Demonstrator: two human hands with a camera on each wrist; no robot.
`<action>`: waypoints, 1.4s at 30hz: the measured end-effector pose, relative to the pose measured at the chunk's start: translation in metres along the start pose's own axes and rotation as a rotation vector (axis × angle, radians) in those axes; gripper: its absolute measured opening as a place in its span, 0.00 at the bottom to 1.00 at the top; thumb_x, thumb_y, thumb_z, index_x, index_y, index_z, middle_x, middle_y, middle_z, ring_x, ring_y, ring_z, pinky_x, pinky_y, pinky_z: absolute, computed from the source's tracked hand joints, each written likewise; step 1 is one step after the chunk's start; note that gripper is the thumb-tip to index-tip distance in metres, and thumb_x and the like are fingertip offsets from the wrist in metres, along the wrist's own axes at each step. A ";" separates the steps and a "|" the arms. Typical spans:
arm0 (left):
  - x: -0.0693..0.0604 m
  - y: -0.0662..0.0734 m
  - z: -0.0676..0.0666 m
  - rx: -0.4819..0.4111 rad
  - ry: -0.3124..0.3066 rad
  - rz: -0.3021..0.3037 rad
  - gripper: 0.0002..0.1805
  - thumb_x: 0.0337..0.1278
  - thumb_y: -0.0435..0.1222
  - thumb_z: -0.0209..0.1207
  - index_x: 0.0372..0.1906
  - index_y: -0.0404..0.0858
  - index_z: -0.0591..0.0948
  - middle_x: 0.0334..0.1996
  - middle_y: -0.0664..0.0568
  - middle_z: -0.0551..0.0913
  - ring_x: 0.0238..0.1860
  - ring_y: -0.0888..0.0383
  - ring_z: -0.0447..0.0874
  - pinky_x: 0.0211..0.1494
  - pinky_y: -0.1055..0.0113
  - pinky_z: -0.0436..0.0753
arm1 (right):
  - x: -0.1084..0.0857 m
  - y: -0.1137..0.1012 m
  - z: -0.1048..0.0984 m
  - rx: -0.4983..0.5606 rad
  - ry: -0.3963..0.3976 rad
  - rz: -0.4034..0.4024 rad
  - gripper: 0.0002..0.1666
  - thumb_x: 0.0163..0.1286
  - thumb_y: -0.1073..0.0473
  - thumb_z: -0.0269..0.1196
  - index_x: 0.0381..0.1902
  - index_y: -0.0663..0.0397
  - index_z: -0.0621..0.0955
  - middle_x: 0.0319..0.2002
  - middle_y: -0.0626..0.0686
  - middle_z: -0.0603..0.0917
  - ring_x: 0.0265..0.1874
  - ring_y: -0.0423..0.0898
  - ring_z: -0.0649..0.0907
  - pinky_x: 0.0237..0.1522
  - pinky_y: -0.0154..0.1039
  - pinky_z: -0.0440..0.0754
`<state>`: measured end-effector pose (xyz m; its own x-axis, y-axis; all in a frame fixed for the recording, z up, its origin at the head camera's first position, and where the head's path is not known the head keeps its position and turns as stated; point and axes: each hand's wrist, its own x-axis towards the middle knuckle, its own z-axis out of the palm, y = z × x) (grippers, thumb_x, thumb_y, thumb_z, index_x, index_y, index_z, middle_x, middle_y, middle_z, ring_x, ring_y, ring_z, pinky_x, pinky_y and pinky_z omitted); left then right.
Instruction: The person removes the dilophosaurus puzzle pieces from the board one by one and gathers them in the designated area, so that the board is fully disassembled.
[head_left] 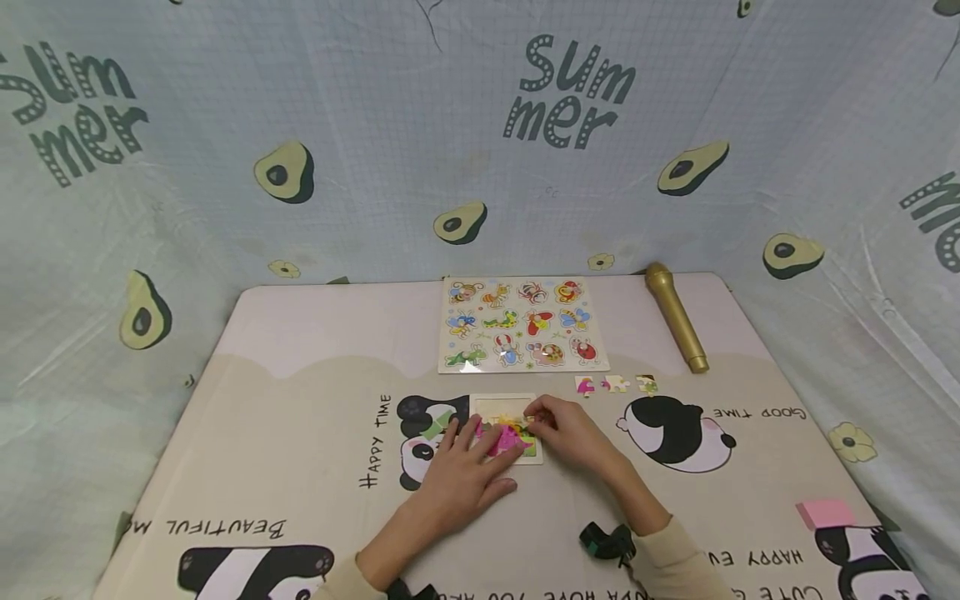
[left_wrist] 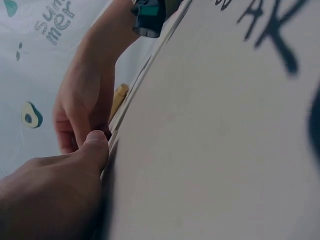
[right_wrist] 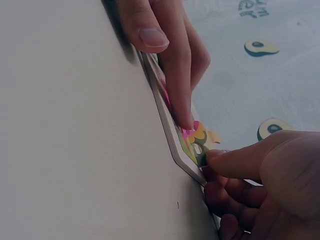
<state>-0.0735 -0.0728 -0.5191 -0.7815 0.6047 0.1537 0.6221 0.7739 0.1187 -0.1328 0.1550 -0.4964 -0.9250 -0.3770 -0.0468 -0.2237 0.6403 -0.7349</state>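
Note:
A small jigsaw puzzle in a pale tray lies at the middle of the table, with pink, yellow and green pieces in its lower part. My left hand rests on it, fingers extended and spread over the pink pieces. At the tray's right side my right hand pinches a green and yellow puzzle piece between thumb and fingers. In the right wrist view that piece is tilted up at the tray's corner, close to a left fingertip. The left wrist view hides the puzzle behind both hands.
Three loose puzzle pieces lie beyond my right hand, and a green piece left of the tray. Farther back are an insect picture board and a gold microphone-shaped object. A pink block sits at the right edge.

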 end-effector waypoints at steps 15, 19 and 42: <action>0.002 0.017 -0.001 0.029 -0.018 -0.080 0.33 0.66 0.68 0.44 0.71 0.63 0.71 0.72 0.49 0.72 0.75 0.36 0.62 0.74 0.31 0.60 | -0.001 0.001 0.001 0.045 0.013 0.008 0.03 0.70 0.62 0.64 0.41 0.53 0.83 0.32 0.47 0.83 0.31 0.39 0.77 0.36 0.30 0.77; 0.001 0.018 -0.002 0.027 -0.023 -0.090 0.33 0.65 0.68 0.44 0.71 0.63 0.71 0.71 0.48 0.72 0.75 0.36 0.61 0.74 0.31 0.60 | 0.001 0.000 0.002 0.047 0.031 0.035 0.03 0.69 0.62 0.65 0.40 0.54 0.83 0.31 0.47 0.83 0.30 0.39 0.76 0.34 0.30 0.75; 0.002 0.017 0.001 0.053 0.004 -0.073 0.36 0.59 0.71 0.46 0.70 0.63 0.71 0.69 0.47 0.73 0.74 0.35 0.62 0.73 0.31 0.62 | 0.003 -0.006 0.007 0.266 0.081 0.236 0.06 0.69 0.64 0.64 0.42 0.61 0.83 0.26 0.52 0.82 0.17 0.41 0.79 0.21 0.31 0.78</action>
<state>-0.0645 -0.0580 -0.5176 -0.8247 0.5451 0.1508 0.5596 0.8250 0.0781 -0.1320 0.1458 -0.4968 -0.9655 -0.1782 -0.1900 0.0766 0.5030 -0.8609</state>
